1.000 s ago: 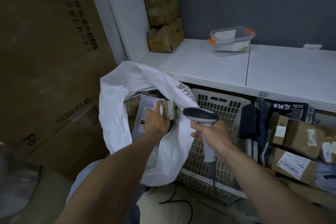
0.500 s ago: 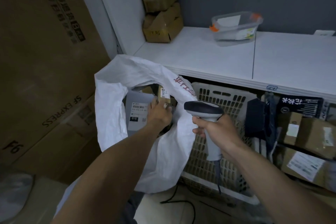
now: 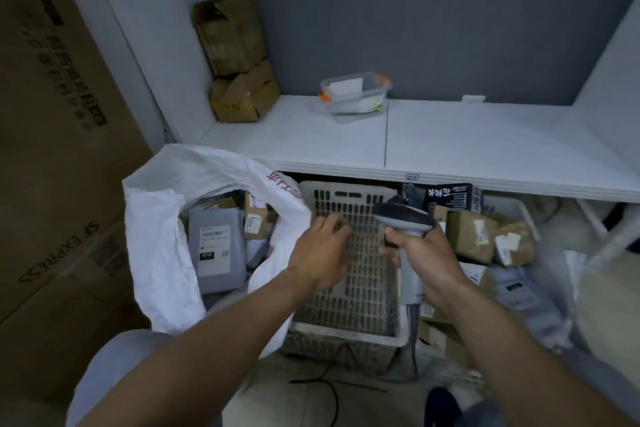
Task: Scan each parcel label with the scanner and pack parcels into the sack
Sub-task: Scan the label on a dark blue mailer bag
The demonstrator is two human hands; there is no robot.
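Observation:
A white woven sack point(image 3: 157, 246) stands open at the left. Inside it lie a grey mailer with a label point(image 3: 216, 250) and a small brown box point(image 3: 255, 217). My left hand point(image 3: 322, 248) hovers empty to the right of the sack's mouth, fingers loosely curled, in front of a plastic basket point(image 3: 346, 329). My right hand point(image 3: 420, 255) grips the handle of a grey scanner point(image 3: 403, 218), its head pointing left. Several brown parcels point(image 3: 474, 236) with labels pile up under the shelf at the right.
A white shelf point(image 3: 450, 142) runs across above the parcels, carrying a clear plastic tub point(image 3: 356, 95) and two stacked cardboard boxes point(image 3: 239, 62). A large SF Express carton point(image 3: 52, 149) leans at the left. A black cable point(image 3: 329, 395) trails on the floor.
My left hand has let go of the small brown box inside the sack and drawn out to the right, now empty. The scanner hand has stayed about where it was.

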